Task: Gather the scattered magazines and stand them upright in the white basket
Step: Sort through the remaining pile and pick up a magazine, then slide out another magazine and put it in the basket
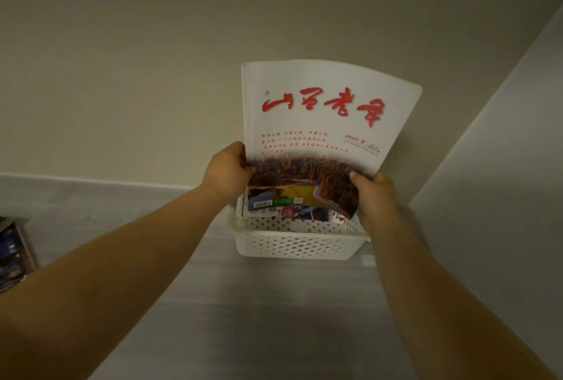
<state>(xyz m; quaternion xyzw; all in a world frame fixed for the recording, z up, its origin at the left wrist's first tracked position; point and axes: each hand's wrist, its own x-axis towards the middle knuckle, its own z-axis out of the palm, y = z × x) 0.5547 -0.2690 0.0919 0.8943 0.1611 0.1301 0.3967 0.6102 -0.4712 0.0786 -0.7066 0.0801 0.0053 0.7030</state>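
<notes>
Left hand: curled round the left edge of the magazine, thumb on the cover near its lower left corner.
Right hand: grips the lower right corner of the same magazine, thumb pressed on the cover.
Magazine: white cover with red brush lettering and a reddish field photo at the bottom; held upright over the basket, top edge fanned and curving to the right, lower right corner bent.
White basket: perforated plastic, on the grey floor close to the far wall, directly below the held magazine.
Other magazines: already inside the basket, colourful covers showing under the held one.
Floor: pale grey.
Far left: dark printed items at the frame edge, blurred.
</notes>
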